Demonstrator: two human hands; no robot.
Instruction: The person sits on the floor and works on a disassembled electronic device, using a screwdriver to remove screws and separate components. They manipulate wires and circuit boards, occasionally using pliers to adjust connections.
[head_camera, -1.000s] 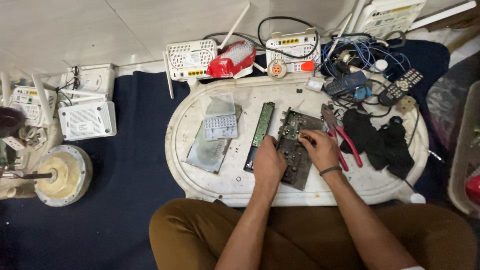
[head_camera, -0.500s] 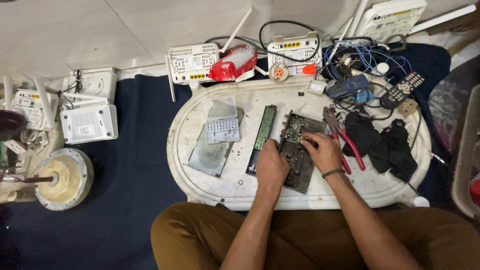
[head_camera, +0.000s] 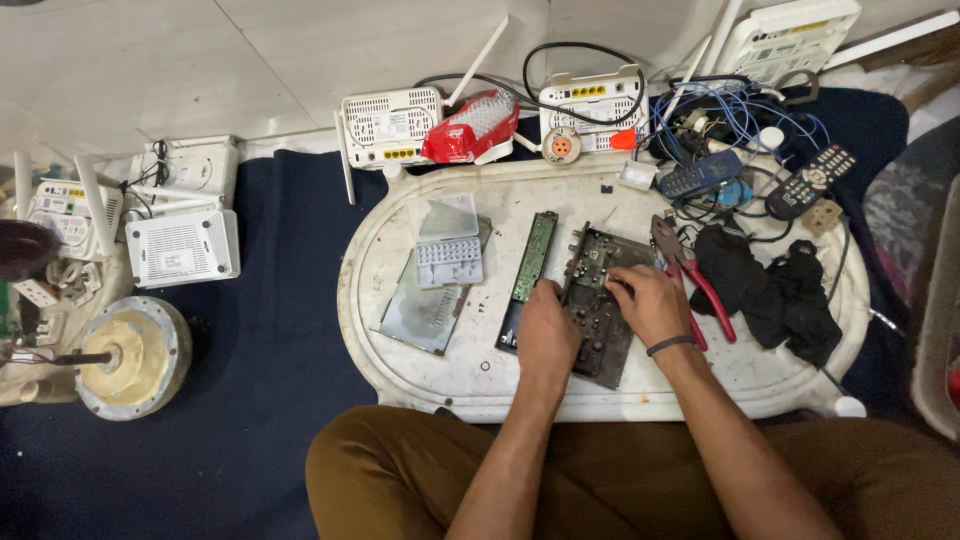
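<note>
A dark circuit board (head_camera: 600, 262) lies on a white oval tray table (head_camera: 420, 365) in front of me. My left hand (head_camera: 547, 333) rests on the board's left edge, fingers curled over it. My right hand (head_camera: 650, 302), with a dark band at the wrist, presses its fingers on the board's middle right. A narrow green circuit strip (head_camera: 534, 256) lies just left of the board. Red-handled pliers (head_camera: 692, 275) lie just right of my right hand.
A clear plastic parts box (head_camera: 448, 245) sits on a grey metal plate (head_camera: 420, 315) at the table's left. Black cloth (head_camera: 770, 290), remotes and tangled wires crowd the right. White routers (head_camera: 390, 125) and a red item (head_camera: 472, 128) line the back. A round metal part (head_camera: 130, 355) lies on the blue mat.
Both hands stay on the circuit board with only slight finger shifts. The view has moved a little.
</note>
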